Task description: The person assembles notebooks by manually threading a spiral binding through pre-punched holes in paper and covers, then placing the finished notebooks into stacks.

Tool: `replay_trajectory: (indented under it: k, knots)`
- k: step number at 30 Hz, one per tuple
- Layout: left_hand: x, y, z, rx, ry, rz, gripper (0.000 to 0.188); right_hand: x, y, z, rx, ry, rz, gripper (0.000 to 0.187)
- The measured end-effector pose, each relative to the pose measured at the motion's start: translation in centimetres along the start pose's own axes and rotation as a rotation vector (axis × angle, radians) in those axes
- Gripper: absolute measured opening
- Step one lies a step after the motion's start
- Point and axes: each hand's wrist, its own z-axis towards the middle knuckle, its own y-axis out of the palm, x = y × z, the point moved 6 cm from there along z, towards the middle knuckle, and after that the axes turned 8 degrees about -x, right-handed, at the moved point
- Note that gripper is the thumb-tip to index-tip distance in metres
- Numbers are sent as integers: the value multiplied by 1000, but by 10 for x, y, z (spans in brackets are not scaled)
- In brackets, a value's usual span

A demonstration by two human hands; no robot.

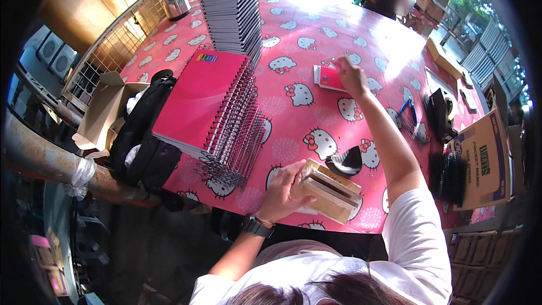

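Note:
My left hand (pixel 284 194), with a dark watch on its wrist, grips the end of a tan slotted block (pixel 328 193) at the near table edge. Its thumb and fingers lie on either side of that end. My right arm reaches forward over the table, and my right hand (pixel 354 79) is closed at the right end of a small red memo pad (pixel 331 78). A white edge shows beneath the pad. Some of the right fingertips are hard to make out. Just beyond the block lies a black curved object (pixel 345 161).
Red spiral notebooks (pixel 204 99) are stacked on the left, before a taller notebook stack (pixel 230 20). A black bag (pixel 144 130) and open carton (pixel 104 113) sit at the left edge. On the right are blue-handled pliers (pixel 410 111), a tape dispenser (pixel 442 113) and a cardboard box (pixel 484 161).

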Motion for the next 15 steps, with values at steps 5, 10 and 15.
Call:
replay_trajectory:
  k: [5,10,15]
  knots:
    - [6,7,3,24,57,245,59,10,-102,-44,621,105,231,35]
    - [28,-25,11,68,-216,-775,47,-130,-167,-168,429,-419,79,29]
    - [31,7,24,-160,-403,-1209,36,-190,-108,-274,-93,-587,155,45]
